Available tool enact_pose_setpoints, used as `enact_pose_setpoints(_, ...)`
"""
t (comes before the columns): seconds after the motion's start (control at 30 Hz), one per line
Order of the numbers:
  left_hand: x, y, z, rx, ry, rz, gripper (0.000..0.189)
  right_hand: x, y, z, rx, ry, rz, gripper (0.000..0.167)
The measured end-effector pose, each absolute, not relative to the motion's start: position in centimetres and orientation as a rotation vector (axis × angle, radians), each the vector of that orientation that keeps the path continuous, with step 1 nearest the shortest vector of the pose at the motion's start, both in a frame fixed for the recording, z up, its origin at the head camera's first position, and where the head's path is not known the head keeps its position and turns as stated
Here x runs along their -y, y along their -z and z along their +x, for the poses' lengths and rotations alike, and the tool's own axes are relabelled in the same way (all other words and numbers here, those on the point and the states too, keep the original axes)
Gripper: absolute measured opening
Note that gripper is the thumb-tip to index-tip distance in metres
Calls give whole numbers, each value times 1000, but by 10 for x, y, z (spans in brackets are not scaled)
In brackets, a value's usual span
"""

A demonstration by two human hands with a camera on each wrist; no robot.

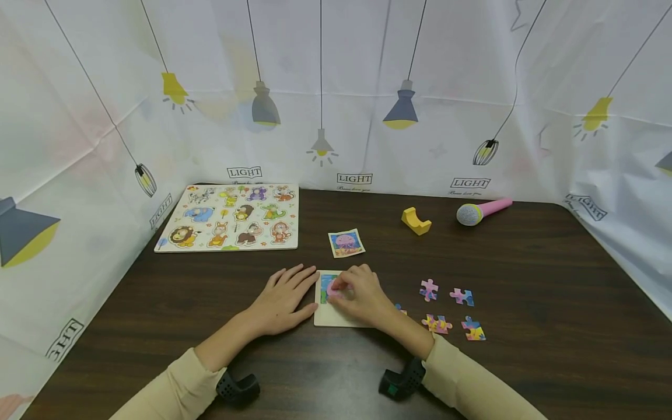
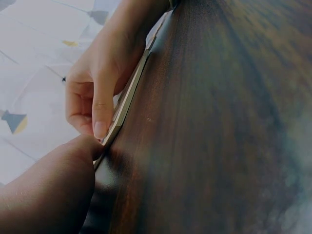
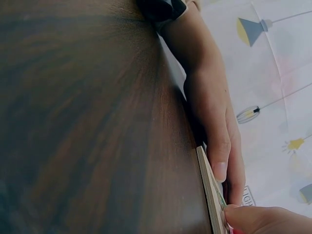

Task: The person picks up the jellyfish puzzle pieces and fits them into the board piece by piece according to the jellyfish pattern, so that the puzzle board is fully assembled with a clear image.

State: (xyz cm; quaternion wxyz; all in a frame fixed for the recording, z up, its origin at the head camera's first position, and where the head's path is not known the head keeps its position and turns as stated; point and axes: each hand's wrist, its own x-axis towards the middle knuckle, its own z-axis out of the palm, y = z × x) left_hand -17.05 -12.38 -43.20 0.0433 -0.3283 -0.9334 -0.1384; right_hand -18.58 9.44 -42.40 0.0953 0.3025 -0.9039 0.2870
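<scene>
A small wooden puzzle tray lies on the table between the hands, blue and green pieces showing in its upper left corner. My left hand rests flat along its left side, fingers straight and touching the edge. Over the tray, my right hand pinches a pink jigsaw piece beside those pieces; the fingers hide part of it. In the left wrist view, the right thumb and fingers bend down to the thin tray. Several loose jigsaw pieces lie to the right, one partly behind the right wrist.
A picture card with a pink octopus lies beyond the tray. An animal puzzle board occupies the back left. Farther right are a yellow arch block and a pink toy microphone. A printed curtain hangs behind the table.
</scene>
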Motion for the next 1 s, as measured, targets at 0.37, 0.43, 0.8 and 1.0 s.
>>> enact_pose_setpoints(0.37, 124, 432, -171, 2853, 425, -1006, 60, -95, 425, -185, 2584, -727, 915, 12)
enact_pose_setpoints(0.43, 124, 432, -170, 2853, 427, -1007, 60, -95, 425, -185, 2578, -734, 917, 12)
enact_pose_setpoints(0.8, 124, 433, -171, 2859, 438, -1009, 60, -96, 423, -185, 2562, -784, 931, 9)
enact_pose_setpoints(1.0, 124, 432, -170, 2869, 439, -1003, 60, -97, 416, -184, 2544, -806, 932, 14)
